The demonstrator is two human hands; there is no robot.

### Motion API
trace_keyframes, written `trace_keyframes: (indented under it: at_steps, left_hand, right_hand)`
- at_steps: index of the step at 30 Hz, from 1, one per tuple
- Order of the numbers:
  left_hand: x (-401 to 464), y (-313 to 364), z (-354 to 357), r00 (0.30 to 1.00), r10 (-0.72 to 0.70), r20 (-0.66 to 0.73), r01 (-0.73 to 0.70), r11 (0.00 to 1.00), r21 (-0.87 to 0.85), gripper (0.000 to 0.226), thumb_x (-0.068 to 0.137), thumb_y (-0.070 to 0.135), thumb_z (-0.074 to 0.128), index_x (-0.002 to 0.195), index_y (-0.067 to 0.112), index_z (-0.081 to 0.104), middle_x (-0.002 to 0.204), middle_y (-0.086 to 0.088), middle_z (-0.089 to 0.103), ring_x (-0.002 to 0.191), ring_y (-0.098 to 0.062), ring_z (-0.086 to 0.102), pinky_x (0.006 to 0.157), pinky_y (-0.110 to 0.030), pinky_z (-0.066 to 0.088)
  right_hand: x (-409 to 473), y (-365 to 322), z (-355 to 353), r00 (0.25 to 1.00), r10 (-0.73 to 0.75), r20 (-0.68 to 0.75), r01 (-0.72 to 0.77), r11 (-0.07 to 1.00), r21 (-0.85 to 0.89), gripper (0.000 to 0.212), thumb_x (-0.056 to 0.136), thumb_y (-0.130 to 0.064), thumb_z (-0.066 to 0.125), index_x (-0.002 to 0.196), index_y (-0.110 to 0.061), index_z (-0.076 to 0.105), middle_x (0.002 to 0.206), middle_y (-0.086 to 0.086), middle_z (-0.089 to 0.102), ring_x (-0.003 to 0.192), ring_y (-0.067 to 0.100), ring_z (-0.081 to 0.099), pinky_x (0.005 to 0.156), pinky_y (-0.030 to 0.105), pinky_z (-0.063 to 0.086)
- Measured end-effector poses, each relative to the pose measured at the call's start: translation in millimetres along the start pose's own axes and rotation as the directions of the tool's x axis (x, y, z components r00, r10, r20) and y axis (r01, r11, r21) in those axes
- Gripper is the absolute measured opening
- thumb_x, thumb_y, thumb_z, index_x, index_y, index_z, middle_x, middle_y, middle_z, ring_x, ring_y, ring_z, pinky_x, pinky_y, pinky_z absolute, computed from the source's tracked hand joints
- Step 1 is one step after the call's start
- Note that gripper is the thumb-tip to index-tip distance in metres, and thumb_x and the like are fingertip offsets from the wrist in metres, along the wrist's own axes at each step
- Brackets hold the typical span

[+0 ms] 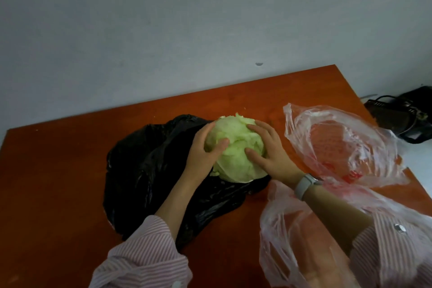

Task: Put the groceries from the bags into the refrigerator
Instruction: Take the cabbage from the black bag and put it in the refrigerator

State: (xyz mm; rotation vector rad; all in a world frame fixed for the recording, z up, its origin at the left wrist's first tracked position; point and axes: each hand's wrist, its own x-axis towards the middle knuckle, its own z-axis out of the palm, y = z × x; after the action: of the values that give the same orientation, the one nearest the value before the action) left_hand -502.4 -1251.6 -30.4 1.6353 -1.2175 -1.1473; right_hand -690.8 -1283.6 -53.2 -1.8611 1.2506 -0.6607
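A pale green cabbage (236,147) sits on a crumpled black plastic bag (152,170) in the middle of the reddish-brown table (58,170). My left hand (205,149) grips its left side, thumb across the top. My right hand (268,149) grips its right side, fingers curved over the leaves; a grey watch is on that wrist. Two clear plastic bags with red print lie to the right: one (339,145) farther back, one (304,229) near me under my right forearm. No refrigerator is in view.
A grey wall stands behind the table's far edge. Past the table's right edge, a black object with cables (402,112) lies on a pale surface. Bare tabletop (46,206) stretches to the left of the black bag.
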Motion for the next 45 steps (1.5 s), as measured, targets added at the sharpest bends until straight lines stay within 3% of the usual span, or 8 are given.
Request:
trace_keyframes:
  at_steps: [5, 9, 12, 15, 26, 32, 39, 45]
  left_hand:
    - [7, -4, 40, 0.995, -0.102, 0.001, 0.102, 0.995, 0.001, 0.098, 0.064, 0.055, 0.071, 0.142, 0.041, 0.014, 0.151, 0.008, 0.011, 0.137, -0.011, 0.018, 0.11, -0.035, 0.027]
    - [18, 3, 61, 0.991, -0.117, -0.064, 0.111, 0.99, -0.081, 0.093, 0.07, 0.039, 0.077, 0.142, 0.036, 0.018, 0.15, 0.003, 0.014, 0.132, -0.011, 0.024, 0.1, -0.028, 0.028]
    - [24, 8, 67, 0.987, -0.113, -0.118, 0.104, 0.991, -0.083, 0.094, 0.056, 0.056, 0.072, 0.136, 0.039, 0.027, 0.143, 0.007, 0.022, 0.125, -0.008, 0.029, 0.099, -0.03, 0.032]
    - [26, 11, 66, 0.985, -0.112, -0.135, 0.103, 0.992, -0.074, 0.093, 0.052, 0.063, 0.068, 0.133, 0.037, 0.033, 0.141, 0.005, 0.031, 0.126, -0.014, 0.036, 0.105, -0.042, 0.037]
    - [-12, 83, 33, 0.963, 0.218, -0.159, -0.228, 0.972, -0.051, 0.1, 0.055, 0.062, 0.065, 0.141, 0.03, 0.025, 0.144, 0.003, 0.029, 0.131, -0.012, 0.032, 0.107, -0.037, 0.035]
    - [-88, 121, 15, 0.874, 0.466, -0.14, -0.48, 0.872, -0.098, 0.091, 0.057, 0.057, 0.064, 0.137, 0.033, 0.027, 0.139, 0.005, 0.032, 0.128, -0.011, 0.035, 0.105, -0.039, 0.037]
    - [-182, 136, 48, 0.809, 0.585, 0.046, -0.566, 0.799, -0.204, 0.093, 0.058, 0.056, 0.064, 0.137, 0.02, 0.033, 0.139, -0.003, 0.036, 0.129, -0.017, 0.037, 0.106, -0.046, 0.036]
    - [-272, 168, 134, 0.677, 0.672, 0.3, -0.606, 0.74, -0.291, 0.096, 0.055, 0.064, 0.062, 0.138, 0.029, 0.028, 0.141, 0.0, 0.034, 0.128, -0.019, 0.037, 0.103, -0.047, 0.039]
  right_hand:
    - [12, 17, -18, 0.982, 0.188, 0.031, -0.189, 0.94, 0.284, 0.062, 0.074, -0.058, 0.043, 0.131, -0.039, 0.028, 0.139, -0.004, 0.026, 0.129, 0.011, 0.027, 0.112, 0.036, 0.023]
    - [17, 27, -20, 0.967, 0.25, 0.046, -0.244, 0.858, 0.452, 0.051, 0.078, -0.054, 0.046, 0.126, -0.049, 0.031, 0.144, -0.007, 0.029, 0.134, 0.012, 0.028, 0.113, 0.042, 0.025]
    - [22, 23, -20, 0.957, 0.291, 0.012, -0.252, 0.806, 0.535, 0.054, 0.085, -0.043, 0.047, 0.136, -0.03, 0.034, 0.144, -0.002, 0.036, 0.13, 0.013, 0.037, 0.107, 0.034, 0.034]
    - [22, 17, -21, 0.949, 0.314, -0.017, -0.259, 0.809, 0.527, 0.043, 0.096, -0.025, 0.042, 0.138, -0.018, 0.034, 0.141, 0.004, 0.04, 0.128, 0.017, 0.04, 0.104, 0.033, 0.036]
    - [-10, -73, -59, 0.931, 0.134, -0.341, 0.014, 0.917, 0.398, 0.066, 0.079, -0.064, 0.036, 0.133, -0.027, 0.039, 0.139, -0.008, 0.041, 0.128, 0.007, 0.038, 0.108, 0.035, 0.034]
    - [-82, -142, -64, 0.807, 0.007, -0.591, 0.185, 0.946, 0.265, 0.049, 0.079, -0.059, 0.037, 0.123, -0.037, 0.04, 0.128, -0.018, 0.044, 0.116, -0.012, 0.041, 0.094, 0.008, 0.036]
    - [-214, -164, -72, 0.616, 0.062, -0.785, 0.146, 0.971, 0.191, 0.048, 0.078, -0.056, 0.042, 0.121, -0.035, 0.044, 0.126, -0.012, 0.05, 0.119, 0.004, 0.046, 0.105, 0.033, 0.039]
    - [-349, -161, -111, 0.387, 0.117, -0.915, 0.092, 0.982, 0.165, 0.054, 0.074, -0.058, 0.045, 0.124, -0.035, 0.042, 0.13, -0.004, 0.05, 0.118, 0.003, 0.048, 0.103, 0.03, 0.04]
